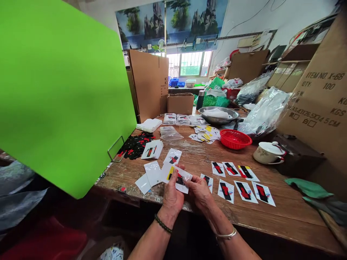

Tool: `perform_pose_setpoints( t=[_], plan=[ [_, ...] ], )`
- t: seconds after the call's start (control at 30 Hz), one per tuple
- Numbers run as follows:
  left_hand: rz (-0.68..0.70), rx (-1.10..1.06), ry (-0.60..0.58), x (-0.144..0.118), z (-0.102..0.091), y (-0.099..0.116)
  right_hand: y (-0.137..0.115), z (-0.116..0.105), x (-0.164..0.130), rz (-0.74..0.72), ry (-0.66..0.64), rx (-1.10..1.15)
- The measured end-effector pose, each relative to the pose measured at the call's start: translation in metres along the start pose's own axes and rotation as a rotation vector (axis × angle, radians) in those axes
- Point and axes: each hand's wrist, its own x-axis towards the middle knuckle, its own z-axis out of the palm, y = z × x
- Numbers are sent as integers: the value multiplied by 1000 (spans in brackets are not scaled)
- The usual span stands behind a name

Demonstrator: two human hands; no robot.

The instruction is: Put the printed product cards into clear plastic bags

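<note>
Partly hidden card [177,177], left hand [171,195], right hand [200,191]

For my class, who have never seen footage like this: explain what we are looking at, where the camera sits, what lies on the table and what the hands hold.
There is one picture, taken by a camera on a person's head, looking down at their own bare hands. The left hand and right hand together hold a small printed card in a clear sleeve above a wooden table. On the table lie rows of similar cards, a red basket, a metal bowl, a lidded cup and a pile of black and red pieces. The green patch is a blanked-out area.
</note>
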Motion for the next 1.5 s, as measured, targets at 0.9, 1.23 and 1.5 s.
perform_pose_setpoints(
  t=[0.9,1.23,1.5],
  plan=[
    [257,1173,-205,35,-22,63,-27,-3,44,-241,-361,-863],
    [598,1445,16,88,-51,106,-40,14,124,-163,-247,-852],
    [575,1821,103,74,-81,133,-24,29,134,-696,-143,-1264]
  ],
)
